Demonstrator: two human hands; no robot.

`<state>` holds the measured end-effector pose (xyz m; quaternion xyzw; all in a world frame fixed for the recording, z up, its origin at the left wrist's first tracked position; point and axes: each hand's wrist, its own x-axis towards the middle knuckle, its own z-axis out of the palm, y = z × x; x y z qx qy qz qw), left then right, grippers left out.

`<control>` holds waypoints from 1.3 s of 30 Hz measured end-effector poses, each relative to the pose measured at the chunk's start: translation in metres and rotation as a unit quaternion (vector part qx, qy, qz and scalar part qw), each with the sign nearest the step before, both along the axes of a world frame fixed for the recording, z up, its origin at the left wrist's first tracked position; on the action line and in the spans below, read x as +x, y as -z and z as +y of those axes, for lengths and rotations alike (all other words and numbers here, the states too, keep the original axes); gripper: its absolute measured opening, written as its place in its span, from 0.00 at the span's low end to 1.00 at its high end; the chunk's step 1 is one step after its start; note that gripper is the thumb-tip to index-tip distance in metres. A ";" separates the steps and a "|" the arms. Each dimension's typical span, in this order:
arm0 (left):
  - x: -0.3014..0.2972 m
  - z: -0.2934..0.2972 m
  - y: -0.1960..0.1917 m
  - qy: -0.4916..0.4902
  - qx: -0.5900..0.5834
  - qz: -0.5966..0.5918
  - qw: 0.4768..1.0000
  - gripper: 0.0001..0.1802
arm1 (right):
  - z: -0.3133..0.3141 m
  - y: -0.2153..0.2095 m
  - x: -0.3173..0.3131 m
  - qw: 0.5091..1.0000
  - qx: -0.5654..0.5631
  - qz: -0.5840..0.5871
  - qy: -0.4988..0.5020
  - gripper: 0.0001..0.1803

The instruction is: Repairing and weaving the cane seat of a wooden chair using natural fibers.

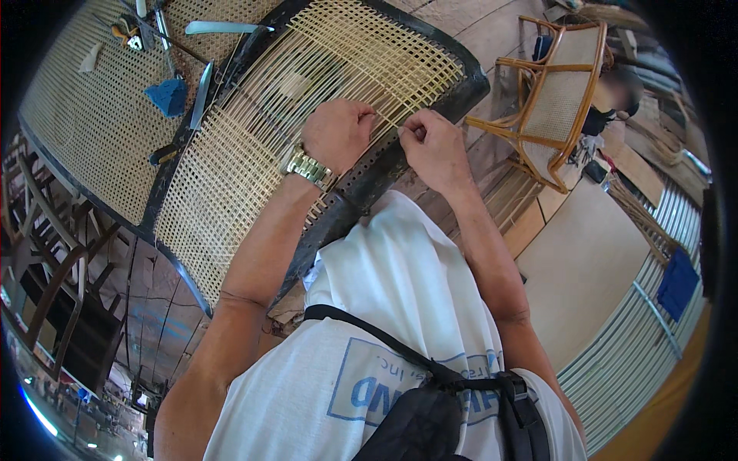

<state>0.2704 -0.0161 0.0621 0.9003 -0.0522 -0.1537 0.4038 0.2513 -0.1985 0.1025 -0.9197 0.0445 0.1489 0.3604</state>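
Observation:
A dark-framed panel [361,196] of woven cane lies in front of me, partly woven. Bare lengthwise strands [265,115] cross its middle, between a tighter weave [369,42] at the far end and an open weave [223,200] at the near left. My left hand [338,137], wearing a metal watch [307,167], rests over the strands with its fingers closed on a thin cane strand [387,121]. At the frame's right edge my right hand [437,150] pinches the same strand near its end. The fingertips are small and partly hidden.
A second cane panel [115,146] adjoins on the left, bearing a blue cloth [167,97], a knife blade [201,96], another pale blade [219,27] and several hand tools. A rattan chair [565,96] stands at the right, with a person [607,100] behind it. Chair frames [58,269] stand far left.

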 end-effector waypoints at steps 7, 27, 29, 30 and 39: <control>0.015 0.012 0.015 0.018 -0.059 0.102 0.993 0.12 | 0.000 -0.002 0.002 1.000 0.019 0.018 0.009 0.07; 0.018 0.010 0.016 0.017 -0.023 0.032 0.999 0.12 | 0.005 -0.001 0.003 1.000 -0.002 0.001 -0.012 0.07; 0.019 0.011 0.015 0.011 -0.044 0.038 0.998 0.12 | 0.005 -0.002 0.004 1.000 0.000 0.011 -0.009 0.07; 0.019 0.009 0.011 0.023 -0.021 0.036 0.999 0.12 | 0.006 -0.003 0.005 1.000 0.002 0.020 -0.005 0.07; 0.031 0.013 0.006 0.068 -0.043 0.030 0.996 0.14 | 0.018 0.002 0.007 1.000 -0.020 -0.009 0.015 0.08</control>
